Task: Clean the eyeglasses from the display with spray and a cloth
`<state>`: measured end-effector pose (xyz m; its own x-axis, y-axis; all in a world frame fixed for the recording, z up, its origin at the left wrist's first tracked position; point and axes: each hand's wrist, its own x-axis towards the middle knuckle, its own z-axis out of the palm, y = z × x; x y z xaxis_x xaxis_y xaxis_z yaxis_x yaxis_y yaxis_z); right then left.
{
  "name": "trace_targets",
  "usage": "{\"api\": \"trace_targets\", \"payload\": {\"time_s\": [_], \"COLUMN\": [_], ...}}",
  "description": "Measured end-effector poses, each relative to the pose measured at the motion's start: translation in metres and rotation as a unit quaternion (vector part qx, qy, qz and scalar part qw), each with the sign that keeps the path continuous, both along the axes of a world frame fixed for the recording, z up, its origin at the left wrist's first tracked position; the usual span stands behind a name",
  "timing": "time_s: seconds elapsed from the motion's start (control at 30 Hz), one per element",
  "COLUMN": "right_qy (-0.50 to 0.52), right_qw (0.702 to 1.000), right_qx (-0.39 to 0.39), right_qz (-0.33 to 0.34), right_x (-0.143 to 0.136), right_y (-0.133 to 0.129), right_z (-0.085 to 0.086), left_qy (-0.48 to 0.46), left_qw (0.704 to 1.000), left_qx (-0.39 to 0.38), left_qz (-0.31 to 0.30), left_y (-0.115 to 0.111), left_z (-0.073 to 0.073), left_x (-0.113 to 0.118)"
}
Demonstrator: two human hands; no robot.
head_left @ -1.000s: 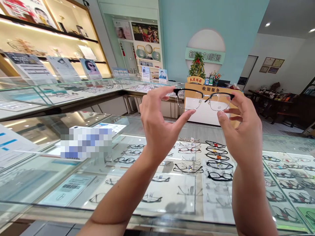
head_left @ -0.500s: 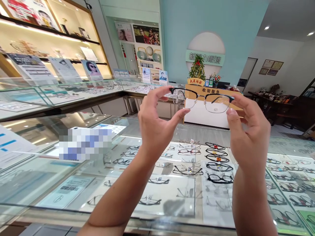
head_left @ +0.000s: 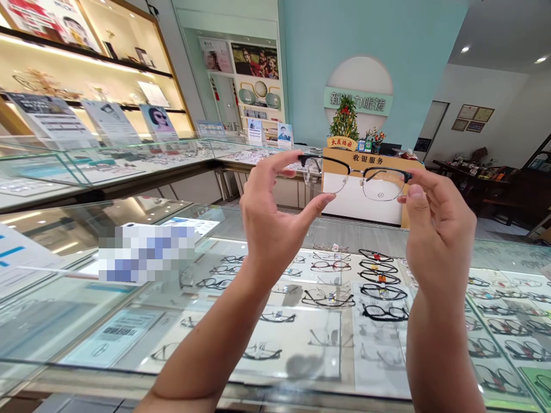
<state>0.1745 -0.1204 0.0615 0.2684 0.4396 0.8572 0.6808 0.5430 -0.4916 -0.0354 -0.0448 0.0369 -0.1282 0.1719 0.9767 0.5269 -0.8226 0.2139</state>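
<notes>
The left hand [head_left: 271,212] and right hand [head_left: 443,221] pinch opposite ends of the glasses [head_left: 356,172], held between them: black upper rims, clear lenses, thin lower edges, probably metal, small mark nearer the right hand.

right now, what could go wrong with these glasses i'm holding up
The glasses are held up by the fingertips of the left hand and right hand, so a slip could drop them onto the glass counter below. The left thumb is close to one lens and might smudge it. Pulling the hands apart could perhaps strain the slim bridge.
</notes>
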Motion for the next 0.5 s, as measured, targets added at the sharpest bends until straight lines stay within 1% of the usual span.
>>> {"api": "trace_targets", "payload": {"time_s": [0.1,0.27,0.37,0.5], "right_qy": [-0.014,-0.036,-0.028,0.006], "right_qw": [1.000,0.999,0.999,1.000], "right_qx": [0.005,0.007,-0.001,-0.021], "right_qz": [-0.011,-0.018,-0.018,-0.010], "right_x": [0.0030,0.0059,0.0055,0.0019], "right_y": [0.0023,0.0043,0.0042,0.0016], "right_z": [-0.0015,-0.0018,-0.0014,0.0007], "left_qy": [-0.003,-0.003,0.003,0.010], "left_qw": [1.000,0.999,0.999,1.000], "left_qx": [0.019,0.003,0.000,0.002], "left_qz": [0.025,0.038,0.039,0.030], "left_y": [-0.0033,-0.0065,-0.0093,-0.0093], "left_z": [0.0006,-0.0013,-0.0018,-0.0026], "left_x": [0.0022,0.0049,0.0060,0.0068]}}
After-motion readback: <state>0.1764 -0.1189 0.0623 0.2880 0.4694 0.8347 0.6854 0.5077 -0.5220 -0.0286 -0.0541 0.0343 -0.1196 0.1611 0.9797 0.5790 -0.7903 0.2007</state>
